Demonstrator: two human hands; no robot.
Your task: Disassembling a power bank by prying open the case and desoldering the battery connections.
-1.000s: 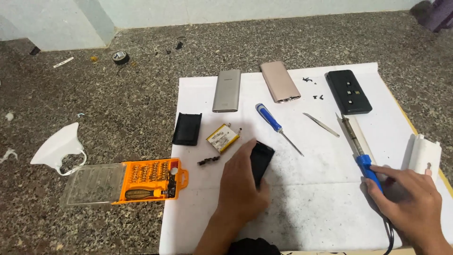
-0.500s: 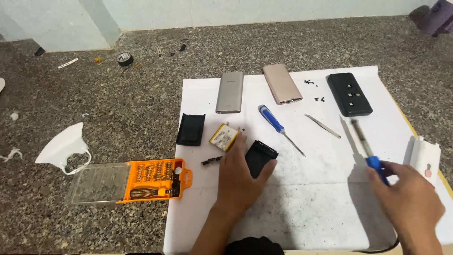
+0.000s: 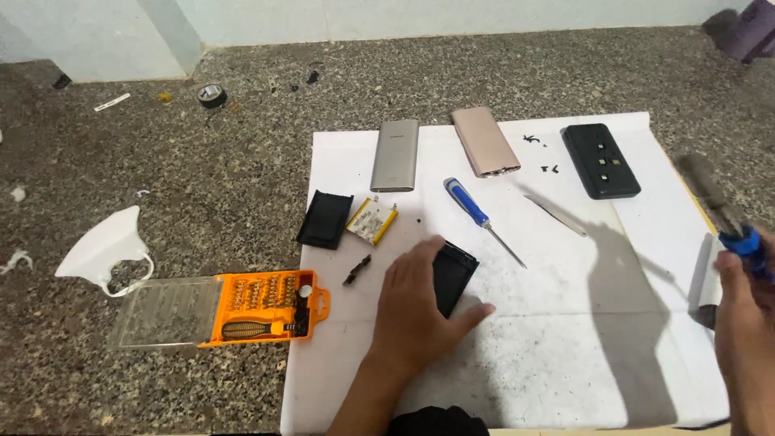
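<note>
Head view: the left hand [image 3: 420, 311] lay flat, fingers spread, pinning a black case [image 3: 452, 274] near the middle of the white sheet [image 3: 565, 363]. At the right edge, the right hand [image 3: 747, 323] was clamped on a blue-handled tool [image 3: 722, 206], raised and blurred. The step looked like steadying the case; bringing the tool tip to it would call for careful aim. A screwdriver [image 3: 480, 210] lay just beyond.

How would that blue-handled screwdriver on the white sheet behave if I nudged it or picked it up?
The blue-handled screwdriver would probably roll if nudged sideways, since its handle looks round and it lies flat on the smooth white sheet. It looks rigid, with a thin metal shaft, so it should not flex. Being slim, it likely lifts easily, slightly handle-heavy.
</note>
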